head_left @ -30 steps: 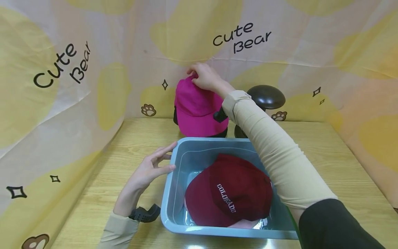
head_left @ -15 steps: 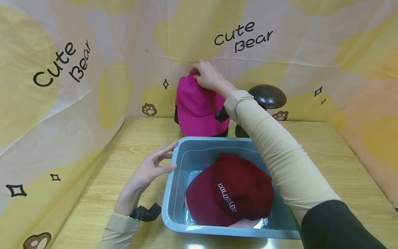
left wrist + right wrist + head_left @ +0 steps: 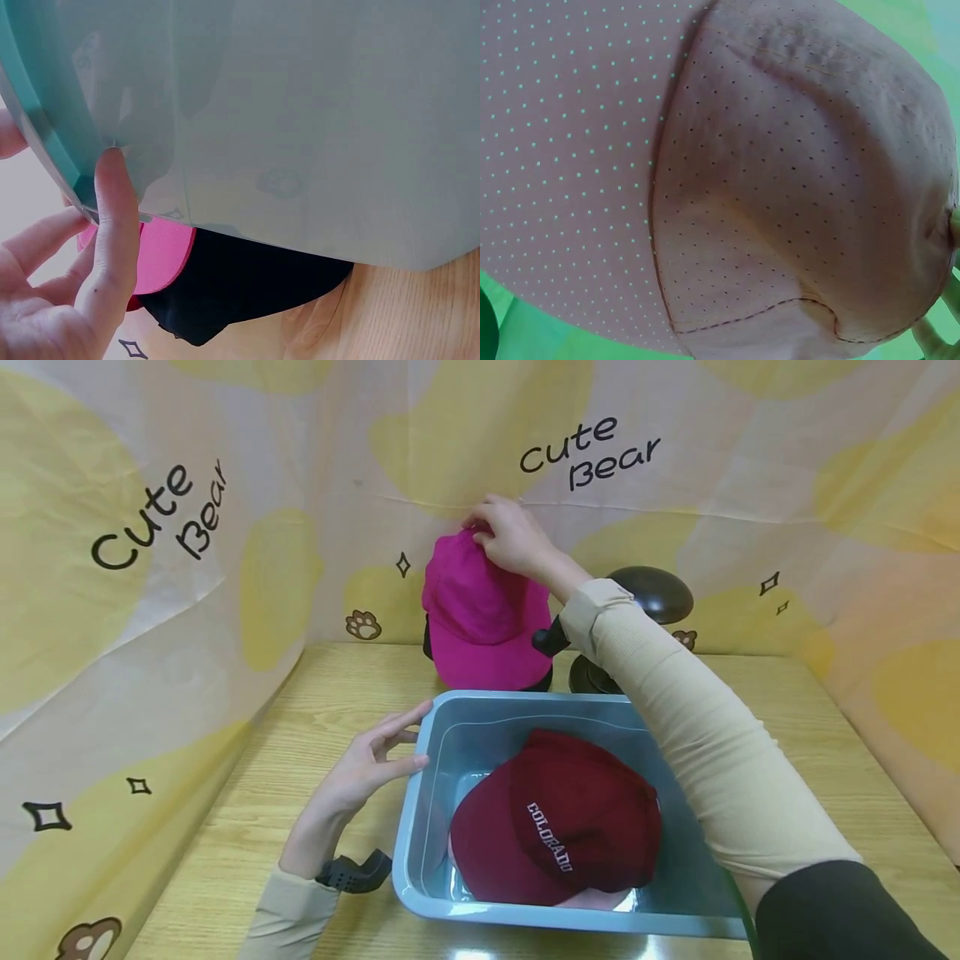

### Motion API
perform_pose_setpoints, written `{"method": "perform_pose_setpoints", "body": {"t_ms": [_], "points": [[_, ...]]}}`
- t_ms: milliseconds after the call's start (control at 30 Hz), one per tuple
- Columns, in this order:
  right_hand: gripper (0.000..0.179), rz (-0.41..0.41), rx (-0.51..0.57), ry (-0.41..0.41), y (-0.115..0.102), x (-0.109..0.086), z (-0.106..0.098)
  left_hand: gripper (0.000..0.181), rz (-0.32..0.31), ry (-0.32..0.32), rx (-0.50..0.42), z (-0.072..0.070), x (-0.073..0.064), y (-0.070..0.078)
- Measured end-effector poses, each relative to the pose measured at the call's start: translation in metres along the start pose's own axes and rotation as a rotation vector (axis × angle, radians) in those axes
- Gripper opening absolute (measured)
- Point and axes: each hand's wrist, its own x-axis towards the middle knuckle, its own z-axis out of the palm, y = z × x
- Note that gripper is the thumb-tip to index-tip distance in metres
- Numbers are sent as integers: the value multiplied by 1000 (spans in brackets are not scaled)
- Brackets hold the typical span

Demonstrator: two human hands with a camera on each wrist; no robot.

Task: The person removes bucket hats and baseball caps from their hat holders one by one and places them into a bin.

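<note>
My right hand point(image 3: 513, 539) pinches the top of a bright pink baseball cap point(image 3: 480, 610) behind the basin. A black cap point(image 3: 247, 285) shows under it in the left wrist view. In the right wrist view, a dusky-pink dotted cap point(image 3: 757, 172) fills the picture, with fingers point(image 3: 934, 341) at its right edge. My left hand point(image 3: 360, 772) touches the rim of the blue plastic basin point(image 3: 412, 835) at its far left corner, fingers fairly straight. Inside the basin lies a maroon cap point(image 3: 555, 818) lettered COLORADO, a pale pink edge point(image 3: 592, 899) showing beneath it.
A dark, round-topped stand point(image 3: 652, 593) is behind the basin, partly covered by my right forearm. Printed cloth point(image 3: 360, 460) hangs at the back and sides of the wooden table point(image 3: 330, 685).
My right hand and forearm have shifted slightly right, with the hand a little higher at the pink cap's top. The left hand stays at the basin's rim.
</note>
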Motion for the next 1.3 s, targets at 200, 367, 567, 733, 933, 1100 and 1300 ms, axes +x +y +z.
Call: {"method": "perform_pose_setpoints", "body": {"t_ms": [200, 367, 567, 733, 933, 1100, 1300], "points": [[26, 1, 50, 18, -2, -5, -3, 67, -5, 7, -2, 0, -1, 2], [25, 8, 85, 35, -1, -14, -7, 66, -6, 1, -1, 0, -1, 0], [26, 15, 113, 60, 0, -26, -14, 66, 0, -3, -1, 1, -1, -1], [26, 10, 127, 75, 2, -34, -18, 66, -1, -5, -6, 1, -1, -1], [27, 2, 143, 99, 5, -43, -24, 66, 5, -10, -7, 1, -1, -2], [27, 3, 153, 111, 2, -49, -27, 65, 4, -5, 0, 1, -1, -3], [29, 5, 160, 116, -3, -54, -29, 65, 4, 1, 6, -1, -2, -3]]}}
